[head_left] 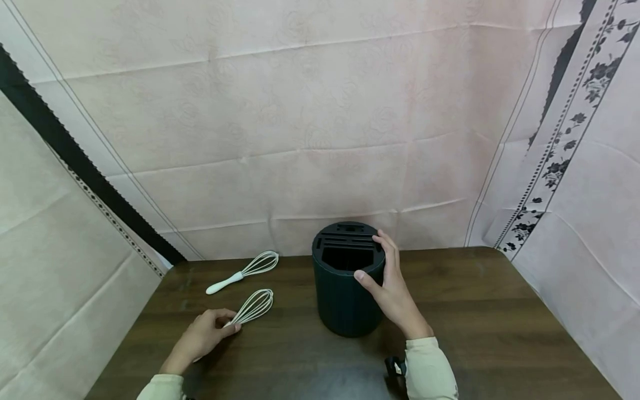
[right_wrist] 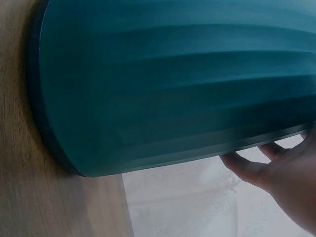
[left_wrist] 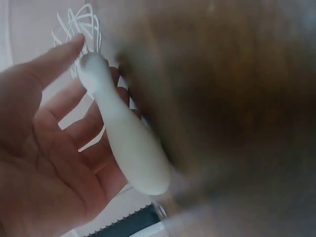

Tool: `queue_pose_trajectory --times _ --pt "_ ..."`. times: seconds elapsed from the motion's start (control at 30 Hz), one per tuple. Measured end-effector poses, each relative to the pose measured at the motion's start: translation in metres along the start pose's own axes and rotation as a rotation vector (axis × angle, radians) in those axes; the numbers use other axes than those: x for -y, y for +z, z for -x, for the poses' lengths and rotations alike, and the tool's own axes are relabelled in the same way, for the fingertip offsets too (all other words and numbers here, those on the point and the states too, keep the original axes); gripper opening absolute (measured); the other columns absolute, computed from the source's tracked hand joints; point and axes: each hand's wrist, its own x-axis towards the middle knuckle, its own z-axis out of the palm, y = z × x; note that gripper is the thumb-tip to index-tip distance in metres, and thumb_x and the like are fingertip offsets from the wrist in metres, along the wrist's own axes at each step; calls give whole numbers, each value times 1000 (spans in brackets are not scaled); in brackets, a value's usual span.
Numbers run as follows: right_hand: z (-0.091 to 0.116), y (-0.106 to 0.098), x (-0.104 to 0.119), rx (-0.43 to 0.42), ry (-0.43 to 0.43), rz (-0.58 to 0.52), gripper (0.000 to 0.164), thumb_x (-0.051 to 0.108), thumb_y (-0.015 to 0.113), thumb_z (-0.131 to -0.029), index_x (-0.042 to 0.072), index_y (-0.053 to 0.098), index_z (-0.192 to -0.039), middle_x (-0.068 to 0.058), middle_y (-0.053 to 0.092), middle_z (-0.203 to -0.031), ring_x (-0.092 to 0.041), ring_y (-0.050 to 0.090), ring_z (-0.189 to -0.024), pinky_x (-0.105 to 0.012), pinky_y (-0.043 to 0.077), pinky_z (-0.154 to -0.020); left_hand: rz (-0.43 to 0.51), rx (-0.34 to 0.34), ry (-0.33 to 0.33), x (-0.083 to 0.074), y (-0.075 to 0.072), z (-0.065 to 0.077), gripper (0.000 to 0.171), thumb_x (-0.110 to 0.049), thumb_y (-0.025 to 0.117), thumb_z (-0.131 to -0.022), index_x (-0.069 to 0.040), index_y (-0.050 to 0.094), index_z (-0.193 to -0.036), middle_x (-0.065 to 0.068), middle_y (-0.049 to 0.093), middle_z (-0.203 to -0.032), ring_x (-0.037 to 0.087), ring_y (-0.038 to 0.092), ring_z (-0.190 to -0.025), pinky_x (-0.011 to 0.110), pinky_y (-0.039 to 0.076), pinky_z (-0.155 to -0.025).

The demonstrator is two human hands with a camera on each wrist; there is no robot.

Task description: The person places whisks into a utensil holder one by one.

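Observation:
Between thumb and fingers, my left hand (head_left: pixel 207 333) pinches a white whisk (head_left: pixel 256 305) near where the wires meet the handle. In the left wrist view the pale handle (left_wrist: pixel 131 143) lies across the fingers, with the wire loops beyond the thumb tip. A second white whisk (head_left: pixel 243 272) lies on the table farther back. My right hand (head_left: pixel 395 289) grips the right side of a dark green utensil holder (head_left: pixel 348 303), thumb at the front rim and fingers toward the back. The holder stands upright; its slotted top has one large opening. In the right wrist view its ribbed wall (right_wrist: pixel 173 94) fills most of the picture.
The brown wooden table (head_left: pixel 475 322) ends at a back edge just behind the holder. Pale patterned cloth (head_left: pixel 320 111) hangs behind and on both sides. A small black object (head_left: pixel 395 366) is by the right sleeve.

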Motion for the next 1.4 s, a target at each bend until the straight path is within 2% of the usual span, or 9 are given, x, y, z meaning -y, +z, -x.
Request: queue_pose_trajectory --times 0.17,0.4,0.47,0.63,0.77,1.0,1.23,1.4 --pt "1 1 -1 6 7 -2 80 37 68 -101 29 21 -165 5 2 -175 -35 7 -161 -81 15 -117 -43 -31 -66 -6 7 4 24 -30 80 -96 -12 80 -112 0 77 -105 17 68 -94 50 55 -83" --pt "0 0 1 -12 7 1 80 38 68 -100 31 21 -165 8 4 -175 -34 9 -160 -81 16 -117 -26 -19 -78 -16 10 5 31 -36 72 -101 -10 81 -114 7 78 -113 31 71 -106 58 56 -90" --pt "-1 0 2 -11 4 5 80 38 68 -100 31 21 -165 9 3 -174 -34 9 -160 -80 16 -117 47 -2 -109 -18 11 5 31 -33 72 -102 -7 80 -117 8 76 -114 31 71 -100 54 58 -85" --pt "-1 -1 2 -11 0 9 80 38 69 -100 30 22 -165 9 4 -175 -34 9 -160 -80 16 -117 330 37 -205 -21 16 5 30 -21 70 -104 2 76 -121 9 75 -112 22 71 -90 43 63 -74" --pt "0 -1 2 -16 0 8 80 37 69 -100 30 22 -165 9 3 -175 -34 9 -160 -80 16 -117 448 48 -230 -25 23 5 31 -21 68 -105 4 75 -123 9 75 -113 22 73 -93 42 64 -76" --pt "2 1 1 -11 -3 5 80 36 70 -101 29 22 -165 11 3 -174 -34 9 -161 -79 18 -118 636 94 -164 -24 35 5 35 -12 63 -105 13 67 -129 12 76 -113 18 72 -93 38 64 -78" --pt "1 1 -1 -18 -5 5 80 37 70 -100 31 23 -164 11 4 -174 -33 9 -160 -79 17 -118 801 206 -101 -22 41 0 42 -19 67 -105 13 63 -132 14 77 -116 19 74 -102 35 63 -85" --pt "2 1 -2 -21 -6 5 80 37 70 -100 31 23 -164 10 5 -175 -34 10 -160 -80 17 -117 848 195 -113 -30 47 -4 48 -24 68 -105 12 60 -137 15 75 -123 20 73 -108 36 63 -87"
